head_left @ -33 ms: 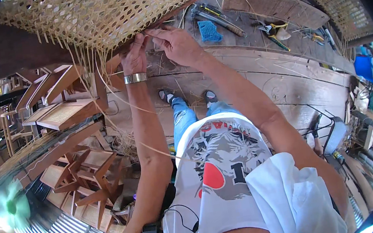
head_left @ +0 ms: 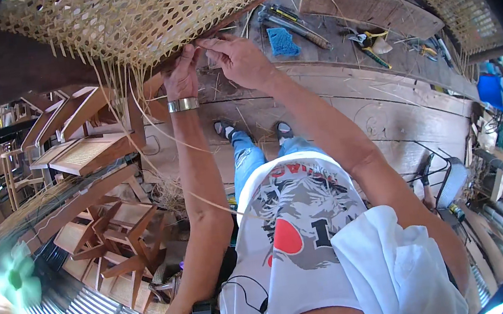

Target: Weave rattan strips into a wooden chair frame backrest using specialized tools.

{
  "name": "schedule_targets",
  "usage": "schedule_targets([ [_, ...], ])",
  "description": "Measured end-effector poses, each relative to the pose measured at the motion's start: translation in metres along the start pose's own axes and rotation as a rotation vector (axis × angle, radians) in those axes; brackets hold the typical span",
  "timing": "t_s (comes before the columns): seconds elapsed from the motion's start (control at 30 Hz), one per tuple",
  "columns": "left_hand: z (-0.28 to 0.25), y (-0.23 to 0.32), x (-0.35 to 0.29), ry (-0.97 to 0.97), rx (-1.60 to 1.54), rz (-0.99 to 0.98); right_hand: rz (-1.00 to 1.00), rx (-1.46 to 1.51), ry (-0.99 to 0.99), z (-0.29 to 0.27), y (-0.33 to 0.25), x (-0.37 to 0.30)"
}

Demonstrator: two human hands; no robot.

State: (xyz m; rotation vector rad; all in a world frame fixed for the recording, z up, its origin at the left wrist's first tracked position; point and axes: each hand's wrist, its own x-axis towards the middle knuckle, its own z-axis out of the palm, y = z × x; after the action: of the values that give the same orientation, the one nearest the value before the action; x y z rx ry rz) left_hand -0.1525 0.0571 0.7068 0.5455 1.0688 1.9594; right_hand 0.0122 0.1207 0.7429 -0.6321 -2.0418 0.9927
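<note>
White shirt (head_left: 307, 279) | red lettering (head_left: 300, 168) near hem | black character (head_left: 322, 234) beside red shape (head_left: 288, 236)

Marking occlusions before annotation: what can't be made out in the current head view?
All in the head view:
- Whether the left hand or right hand pinches a strand: fingertips hidden by the hands themselves and the cane edge.
- Rest of the woven cane sheet: cut off by the top edge.
- Blade edges of the green fan: blurred.
- Small items right of the yellow-handled tool: too small, overlapping.
</note>
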Motion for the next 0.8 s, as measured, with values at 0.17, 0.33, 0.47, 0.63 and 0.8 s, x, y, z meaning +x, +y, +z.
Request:
schedule_targets([
  [0.17, -0.024, -0.014, 0.010, 0.021, -0.040, -0.052, 0.217, 0.163, 0.039, 0.010, -0.010, -0.004],
  [0.33, -0.038, -0.021, 0.021, 0.030, -0.177, -0.303, 0.672, 0.767, 0.059, 0.029, -0.020, -0.001],
  [0.47, -0.016, -0.023, 0.015, 0.137, -0.105, -0.130, 0.539, 0.389, -0.004, 0.011, -0.024, -0.012],
  [0.63, 0.008, -0.011, 0.004, 0.168, -0.004, -0.028, 0.328, 0.065, 0.111, -0.005, -0.024, -0.018],
  [0.8, 0.024, -0.006, 0.001, 0.328, 0.172, -0.024, 0.253, 0.056, 0.124, -0.004, -0.019, -0.005],
])
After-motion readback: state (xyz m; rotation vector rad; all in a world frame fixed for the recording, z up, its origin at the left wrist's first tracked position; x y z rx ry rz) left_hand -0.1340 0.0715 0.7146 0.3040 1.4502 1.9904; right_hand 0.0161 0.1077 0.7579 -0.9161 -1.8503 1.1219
